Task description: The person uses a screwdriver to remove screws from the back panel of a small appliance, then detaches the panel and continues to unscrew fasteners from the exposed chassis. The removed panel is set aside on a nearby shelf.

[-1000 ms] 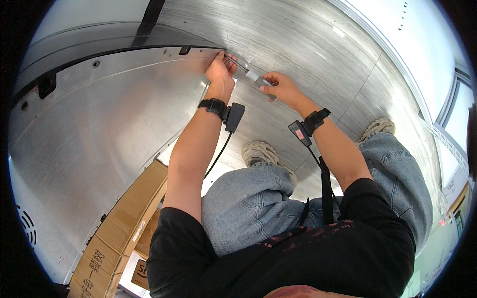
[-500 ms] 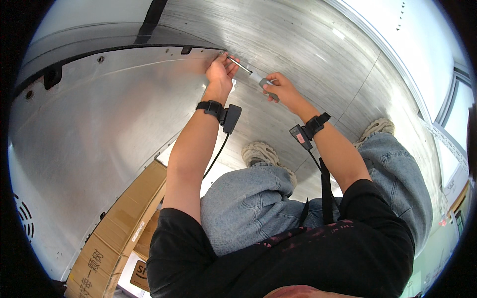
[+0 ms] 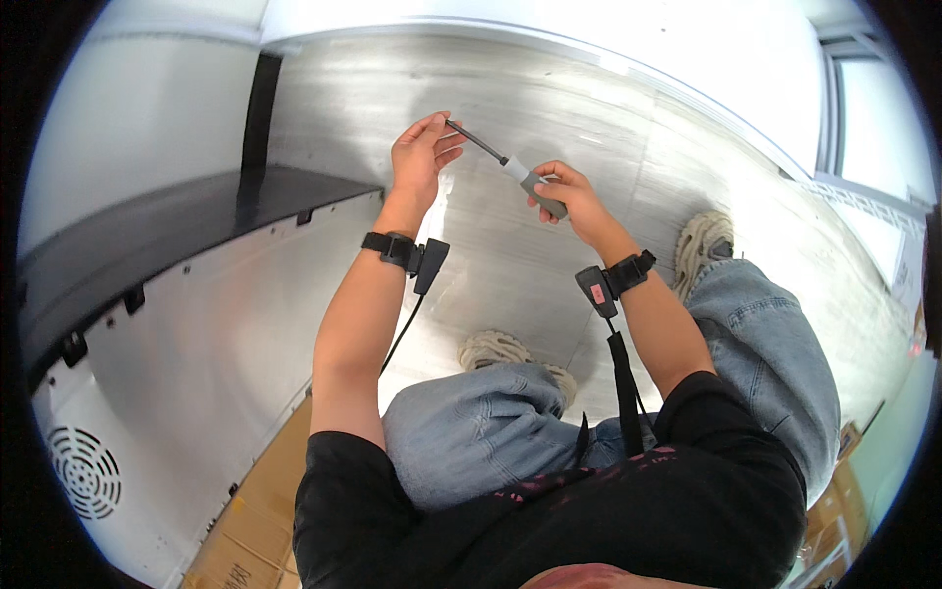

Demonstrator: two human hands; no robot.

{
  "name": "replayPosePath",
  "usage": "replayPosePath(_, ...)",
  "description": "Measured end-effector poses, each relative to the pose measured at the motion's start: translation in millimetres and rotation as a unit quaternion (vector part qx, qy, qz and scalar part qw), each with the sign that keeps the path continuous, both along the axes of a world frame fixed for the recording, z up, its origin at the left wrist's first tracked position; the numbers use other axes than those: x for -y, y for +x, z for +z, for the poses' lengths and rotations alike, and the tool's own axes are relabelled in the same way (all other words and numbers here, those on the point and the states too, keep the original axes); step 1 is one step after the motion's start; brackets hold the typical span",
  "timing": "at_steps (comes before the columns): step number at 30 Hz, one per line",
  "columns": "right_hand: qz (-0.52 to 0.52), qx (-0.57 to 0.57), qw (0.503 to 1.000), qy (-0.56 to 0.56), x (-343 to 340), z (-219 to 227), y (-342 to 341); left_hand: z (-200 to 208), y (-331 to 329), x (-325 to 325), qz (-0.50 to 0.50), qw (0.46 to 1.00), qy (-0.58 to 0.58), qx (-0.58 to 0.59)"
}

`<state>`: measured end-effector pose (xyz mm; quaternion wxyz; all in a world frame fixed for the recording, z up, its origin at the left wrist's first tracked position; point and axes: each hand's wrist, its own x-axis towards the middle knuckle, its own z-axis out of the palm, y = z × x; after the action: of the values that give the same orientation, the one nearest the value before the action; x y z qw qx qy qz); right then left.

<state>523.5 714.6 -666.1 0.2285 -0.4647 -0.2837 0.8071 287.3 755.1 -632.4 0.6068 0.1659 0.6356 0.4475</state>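
A screwdriver (image 3: 478,141) with a grey handle and a long dark shaft slants across in front of me, above the floor. My right hand (image 3: 567,198) is wrapped round its handle. At the other end, the thumb and index finger of my left hand (image 3: 422,160) pinch the tip of the shaft, while the other fingers stick out. Whether a small part sits between those fingertips is hidden. To the left of my left hand stands a metal panel (image 3: 245,285) with small holes and clips along its upper edge; both hands are apart from it.
A dark ledge (image 3: 196,211) runs along the panel's top, and a round slotted vent (image 3: 85,473) is at its lower left. Flattened brown cardboard (image 3: 257,491) lies beside my left elbow. Pale grey flooring (image 3: 579,118) spreads ahead, bounded by a white wall base (image 3: 549,44).
Both hands and the screwdriver have come away from the panel's far corner, where the tip was. My view has shifted, showing more of the dark ledge and the vent.
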Motion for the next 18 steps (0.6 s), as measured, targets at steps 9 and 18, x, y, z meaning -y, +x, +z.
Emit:
replayPosePath(9,-0.193,-0.041,0.98,-0.002,-1,5,102,1,118,-93,-0.262,0.963,0.051,-0.03)
replayPosePath(18,-0.293,-0.083,0.951,-0.06,14,-41,151,-34,219,-155,-0.314,0.865,0.182,-0.347)
